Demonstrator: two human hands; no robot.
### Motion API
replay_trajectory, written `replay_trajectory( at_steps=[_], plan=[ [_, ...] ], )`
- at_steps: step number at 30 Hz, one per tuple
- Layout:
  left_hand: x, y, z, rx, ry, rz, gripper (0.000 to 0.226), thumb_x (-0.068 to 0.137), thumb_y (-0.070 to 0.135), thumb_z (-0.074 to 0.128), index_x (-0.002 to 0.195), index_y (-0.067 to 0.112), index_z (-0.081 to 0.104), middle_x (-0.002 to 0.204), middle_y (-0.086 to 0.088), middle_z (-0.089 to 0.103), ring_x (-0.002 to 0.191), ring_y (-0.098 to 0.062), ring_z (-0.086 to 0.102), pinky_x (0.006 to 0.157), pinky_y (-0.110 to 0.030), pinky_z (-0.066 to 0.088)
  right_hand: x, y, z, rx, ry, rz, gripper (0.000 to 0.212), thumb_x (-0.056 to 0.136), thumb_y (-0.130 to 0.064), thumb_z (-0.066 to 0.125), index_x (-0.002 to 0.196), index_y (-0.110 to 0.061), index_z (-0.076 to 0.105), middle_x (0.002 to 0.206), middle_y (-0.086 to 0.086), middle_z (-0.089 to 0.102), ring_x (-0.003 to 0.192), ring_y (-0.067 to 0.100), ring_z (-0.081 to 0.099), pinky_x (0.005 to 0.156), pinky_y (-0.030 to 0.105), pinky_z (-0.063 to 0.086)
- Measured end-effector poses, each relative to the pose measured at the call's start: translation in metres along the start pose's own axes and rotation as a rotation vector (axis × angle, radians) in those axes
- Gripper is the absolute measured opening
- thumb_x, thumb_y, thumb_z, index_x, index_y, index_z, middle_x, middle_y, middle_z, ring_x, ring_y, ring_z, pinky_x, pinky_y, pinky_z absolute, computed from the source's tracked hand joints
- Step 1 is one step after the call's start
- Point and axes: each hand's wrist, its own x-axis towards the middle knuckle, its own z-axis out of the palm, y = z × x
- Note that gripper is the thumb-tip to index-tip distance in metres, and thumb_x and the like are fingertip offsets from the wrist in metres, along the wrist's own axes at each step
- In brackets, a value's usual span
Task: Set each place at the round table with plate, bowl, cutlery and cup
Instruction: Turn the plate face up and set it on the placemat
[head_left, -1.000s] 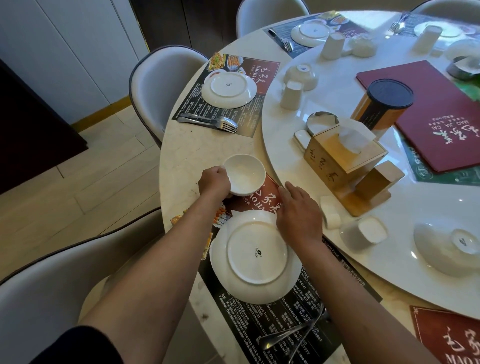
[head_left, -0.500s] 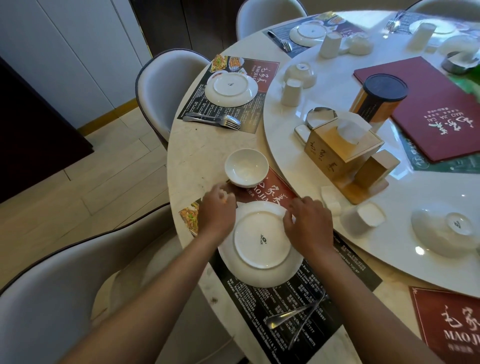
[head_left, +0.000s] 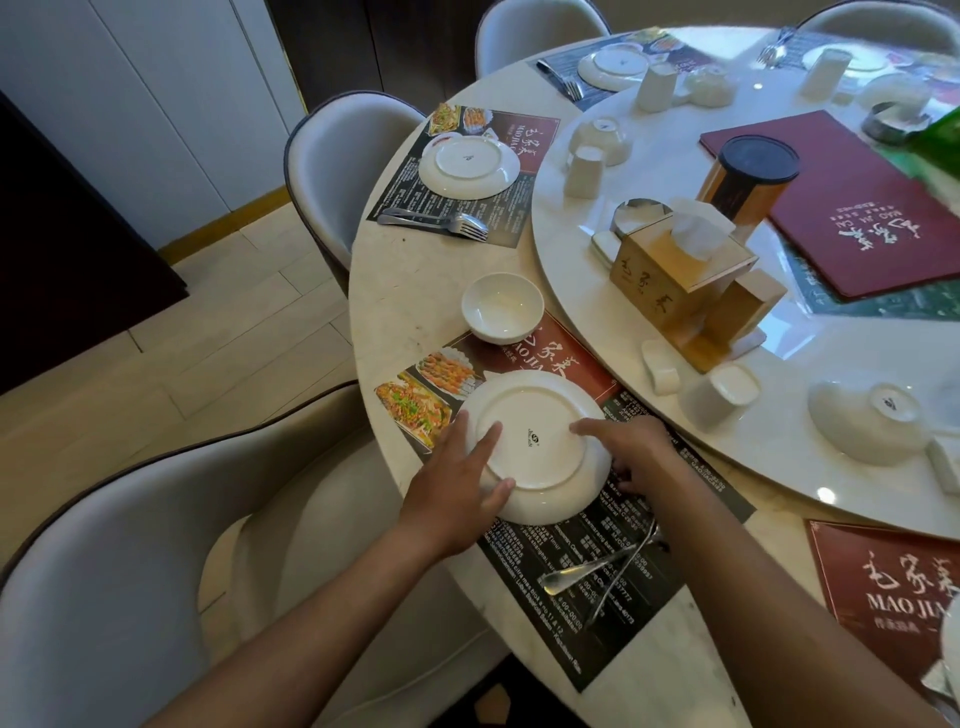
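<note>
Glossy white ceramic plate (head_left: 537, 447), round and upside down, sits low in the frame's centre on a printed placemat (head_left: 597, 587); left hand (head_left: 457, 493) and right hand (head_left: 636, 457) grip its opposite rims.

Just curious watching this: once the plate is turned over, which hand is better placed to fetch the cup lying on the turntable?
Probably the right hand: the cup lies on its side just beyond it, while the left hand grips the plate's far edge.
</note>
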Motion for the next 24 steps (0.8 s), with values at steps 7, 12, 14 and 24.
replay_trajectory(
  at_steps=[7,12,14,24],
  plan=[
    [-0.024,-0.007,-0.015,0.049,-0.042,0.187,0.096,0.078,0.070,0.063,0.156,0.045,0.011,0.166,0.008,-0.009,0.154,-0.020,-0.007,0.116,-0.046,0.030,-0.015,0.007,-0.001,0.222,-0.070,0.030,0.063,0.073,-0.021,0.087,0.125,-0.007,0.052,0.132,0.016,0.054,0.116,0.039,0.056,0.088,0.055,0.056],
    [-0.048,-0.018,0.003,0.102,0.229,0.289,0.072,0.089,0.044,0.066,0.152,0.036,0.031,0.158,-0.003,0.033,0.146,-0.025,0.032,0.099,-0.045,0.055,-0.032,0.013,0.005,0.181,-0.043,-0.131,0.068,0.076,-0.028,0.085,0.136,-0.015,0.053,0.131,0.009,0.056,0.110,0.030,0.058,0.092,0.051,0.054],
    [-0.050,-0.022,0.002,0.048,0.334,0.293,0.064,0.091,0.034,0.067,0.148,0.033,0.039,0.152,-0.004,0.046,0.138,-0.027,0.045,0.093,-0.045,0.058,-0.042,0.013,0.007,0.159,-0.031,-0.234,0.073,0.077,-0.028,0.084,0.141,-0.018,0.051,0.130,0.006,0.056,0.109,0.029,0.060,0.092,0.050,0.055],
    [-0.042,-0.023,-0.075,-0.205,0.558,0.249,0.041,0.102,0.047,0.049,0.129,0.024,0.068,0.119,0.000,0.073,0.103,-0.017,0.070,0.084,-0.028,0.055,-0.075,0.014,0.009,0.169,-0.104,-0.458,0.038,0.098,-0.052,0.050,0.102,-0.021,0.072,0.083,0.009,0.068,0.060,0.015,0.052,0.055,0.028,0.045]
  ],
)
